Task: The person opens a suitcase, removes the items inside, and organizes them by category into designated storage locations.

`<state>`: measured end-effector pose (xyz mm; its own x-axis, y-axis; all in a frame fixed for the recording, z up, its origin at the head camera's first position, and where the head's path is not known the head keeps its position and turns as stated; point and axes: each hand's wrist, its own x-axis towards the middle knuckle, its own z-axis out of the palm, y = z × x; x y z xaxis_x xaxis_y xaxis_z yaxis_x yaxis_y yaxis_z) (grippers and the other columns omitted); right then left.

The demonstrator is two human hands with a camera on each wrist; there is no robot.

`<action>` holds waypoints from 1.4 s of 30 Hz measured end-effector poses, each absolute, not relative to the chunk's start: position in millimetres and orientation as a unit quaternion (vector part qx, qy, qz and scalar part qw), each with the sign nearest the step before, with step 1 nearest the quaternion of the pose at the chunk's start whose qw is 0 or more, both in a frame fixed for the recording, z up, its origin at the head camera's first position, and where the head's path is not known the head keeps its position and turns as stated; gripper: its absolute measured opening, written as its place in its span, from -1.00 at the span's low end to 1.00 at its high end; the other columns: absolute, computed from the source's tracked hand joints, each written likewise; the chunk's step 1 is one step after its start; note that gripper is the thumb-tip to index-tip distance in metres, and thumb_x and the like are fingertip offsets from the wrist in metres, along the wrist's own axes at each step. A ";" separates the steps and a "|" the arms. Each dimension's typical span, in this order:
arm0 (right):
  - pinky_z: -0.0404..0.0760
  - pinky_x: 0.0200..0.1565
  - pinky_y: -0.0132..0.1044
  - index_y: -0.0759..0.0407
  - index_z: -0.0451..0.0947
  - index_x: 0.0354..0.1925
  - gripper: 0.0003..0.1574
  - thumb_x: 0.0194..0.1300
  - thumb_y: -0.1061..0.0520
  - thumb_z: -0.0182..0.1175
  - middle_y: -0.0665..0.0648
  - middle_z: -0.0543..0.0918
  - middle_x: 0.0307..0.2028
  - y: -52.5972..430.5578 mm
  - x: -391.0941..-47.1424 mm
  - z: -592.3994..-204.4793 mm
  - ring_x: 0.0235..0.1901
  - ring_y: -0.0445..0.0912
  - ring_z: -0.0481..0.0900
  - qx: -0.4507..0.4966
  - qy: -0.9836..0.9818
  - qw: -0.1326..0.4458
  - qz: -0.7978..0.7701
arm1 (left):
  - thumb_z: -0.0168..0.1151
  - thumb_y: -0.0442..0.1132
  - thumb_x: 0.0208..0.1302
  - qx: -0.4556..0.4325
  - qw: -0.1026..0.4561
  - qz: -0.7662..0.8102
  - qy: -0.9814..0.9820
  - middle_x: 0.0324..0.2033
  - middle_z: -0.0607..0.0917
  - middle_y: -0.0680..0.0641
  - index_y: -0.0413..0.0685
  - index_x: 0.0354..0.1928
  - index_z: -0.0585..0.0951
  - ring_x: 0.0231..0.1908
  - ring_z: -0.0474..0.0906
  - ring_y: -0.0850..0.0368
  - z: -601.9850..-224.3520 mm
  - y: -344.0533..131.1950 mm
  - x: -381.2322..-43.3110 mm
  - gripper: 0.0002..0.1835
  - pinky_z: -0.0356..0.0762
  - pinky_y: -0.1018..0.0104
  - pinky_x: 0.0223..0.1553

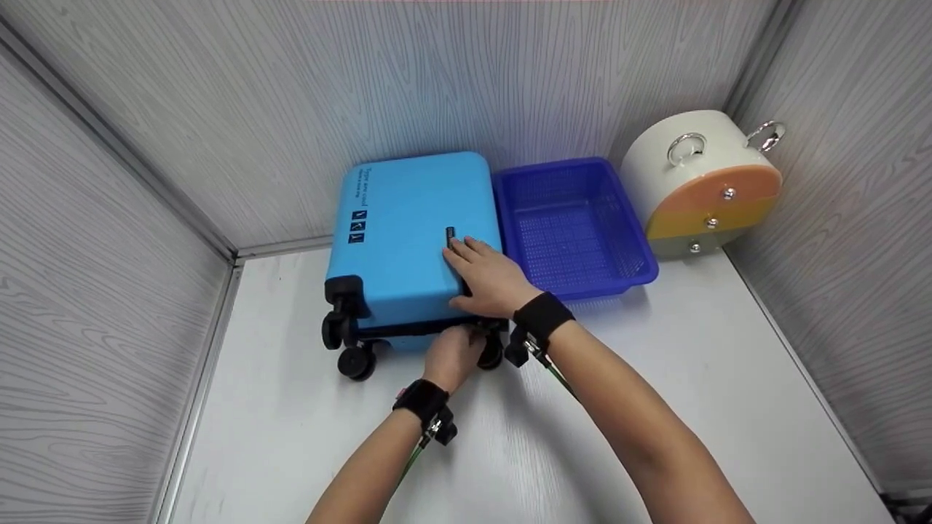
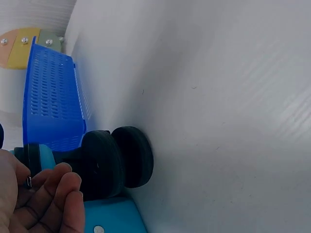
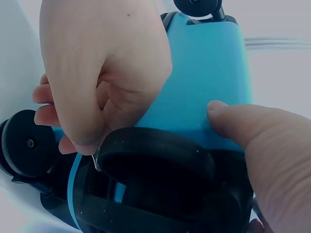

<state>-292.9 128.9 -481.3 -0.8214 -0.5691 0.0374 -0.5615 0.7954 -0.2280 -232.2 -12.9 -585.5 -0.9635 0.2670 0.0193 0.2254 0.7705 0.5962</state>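
A light blue suitcase (image 1: 408, 211) lies on its side with black wheels (image 1: 356, 362) facing me. At its near right corner my left hand (image 1: 453, 356) pinches a small metal zipper pull (image 3: 96, 159) between thumb and curled fingers. A dark zipper band (image 1: 408, 330) runs along the suitcase's near side. My right hand (image 1: 495, 280) rests on the upper shell with its fingers spread, near a small black label (image 1: 450, 234). The right wrist view shows a black carry handle (image 3: 155, 143) beside the left thumb. Twin wheels (image 2: 102, 165) stand close to my left fingers.
A blue perforated basket (image 1: 641, 273) stands right of the suitcase. Beyond it is a cream rounded cabinet (image 1: 655, 156) with coloured drawers and ring handles. Wood-grain panels (image 1: 364, 80) enclose the white table (image 1: 277, 437) at the back and sides.
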 end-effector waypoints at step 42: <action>0.01 0.52 -0.07 0.14 0.11 0.59 0.14 0.32 -0.33 0.33 0.24 0.11 0.57 126.9 -291.3 -484.9 0.56 0.14 0.02 -0.297 0.950 -0.018 -0.099 | 0.21 -0.23 0.51 -0.030 -0.005 0.575 0.817 -0.31 0.75 -0.11 -0.22 -0.01 0.73 -0.32 0.71 0.02 -610.4 -87.0 -214.4 -0.77 0.68 0.26 -0.27</action>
<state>-291.3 126.9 -484.9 -0.8230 -0.5604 0.0924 -0.5674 0.8040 -0.1776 -214.4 -87.0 -610.4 -0.9981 -0.0552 -0.0271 -0.0442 0.3365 0.9407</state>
